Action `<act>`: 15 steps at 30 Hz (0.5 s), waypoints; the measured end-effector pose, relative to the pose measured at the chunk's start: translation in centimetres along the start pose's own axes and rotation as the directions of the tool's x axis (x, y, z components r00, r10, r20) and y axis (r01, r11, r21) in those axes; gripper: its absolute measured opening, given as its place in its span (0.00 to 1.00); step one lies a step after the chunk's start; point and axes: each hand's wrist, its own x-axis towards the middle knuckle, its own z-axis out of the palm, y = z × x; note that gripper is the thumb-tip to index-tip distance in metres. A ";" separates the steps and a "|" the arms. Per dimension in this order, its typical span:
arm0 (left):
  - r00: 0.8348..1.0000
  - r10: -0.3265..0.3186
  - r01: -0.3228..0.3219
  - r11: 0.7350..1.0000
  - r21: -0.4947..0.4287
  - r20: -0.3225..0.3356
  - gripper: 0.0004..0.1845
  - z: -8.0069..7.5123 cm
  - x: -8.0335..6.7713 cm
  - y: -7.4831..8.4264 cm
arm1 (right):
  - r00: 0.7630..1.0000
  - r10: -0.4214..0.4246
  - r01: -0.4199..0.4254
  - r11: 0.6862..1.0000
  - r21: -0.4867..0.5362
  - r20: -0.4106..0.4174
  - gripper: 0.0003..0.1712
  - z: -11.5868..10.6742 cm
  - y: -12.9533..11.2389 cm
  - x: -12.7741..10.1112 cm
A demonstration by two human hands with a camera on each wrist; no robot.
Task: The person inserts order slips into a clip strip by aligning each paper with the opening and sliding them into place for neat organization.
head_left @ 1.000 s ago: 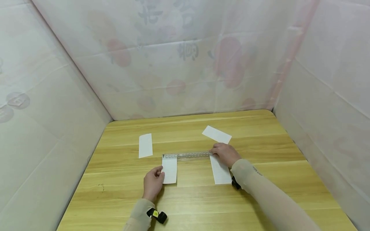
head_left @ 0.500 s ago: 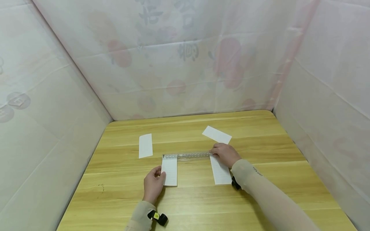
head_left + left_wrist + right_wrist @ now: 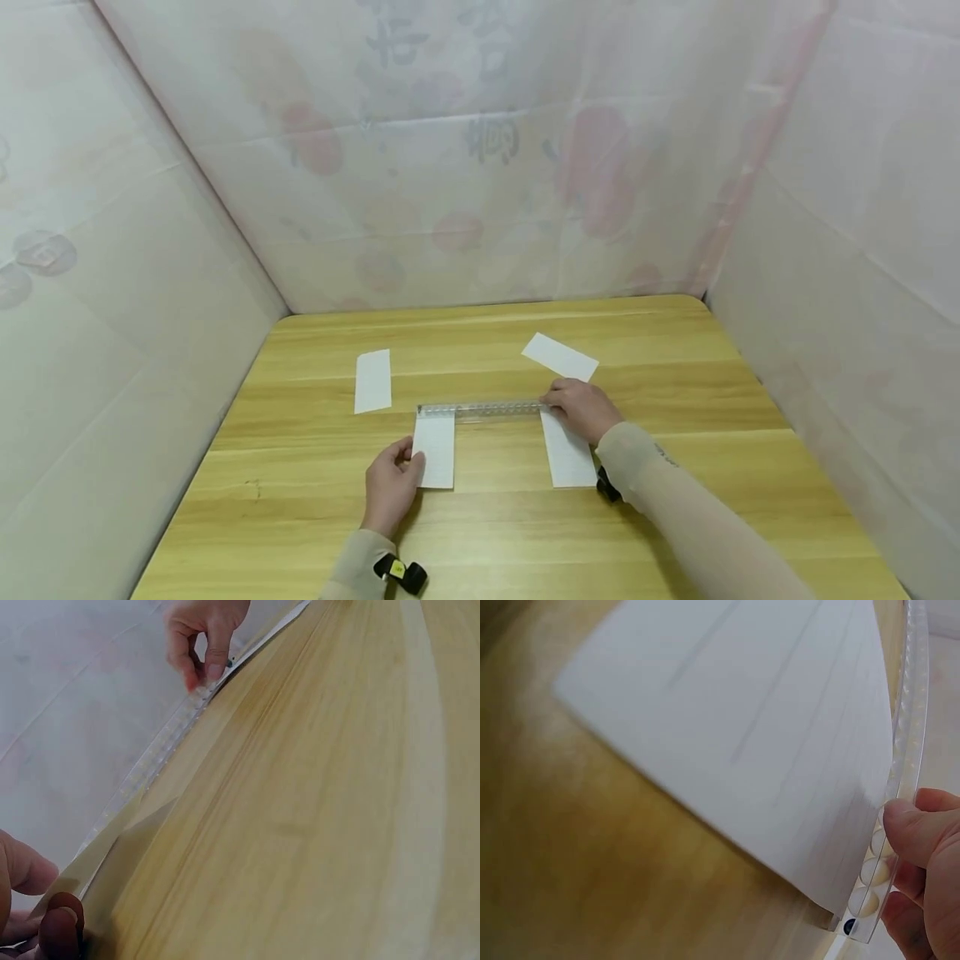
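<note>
The right hand (image 3: 581, 407) has its grip clamped on the clear ruler's (image 3: 480, 409) right end; at the ruler's left end, the left hand (image 3: 390, 487) pinches a paper slip (image 3: 436, 450) on the desk (image 3: 675, 467).

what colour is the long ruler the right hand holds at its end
The long ruler is clear, see-through plastic with a row of round bumps; the right wrist view shows it best.

White paper strips (image 3: 436, 439); clear ruler (image 3: 480, 409); yellow-wood table (image 3: 675, 400).
</note>
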 end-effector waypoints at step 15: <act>1.000 -0.001 0.001 0.998 0.068 0.009 0.19 0.2 0.3 0.2 | 1.000 0.003 -0.003 1.000 0.002 -0.013 0.13 0.7 0.6 0.0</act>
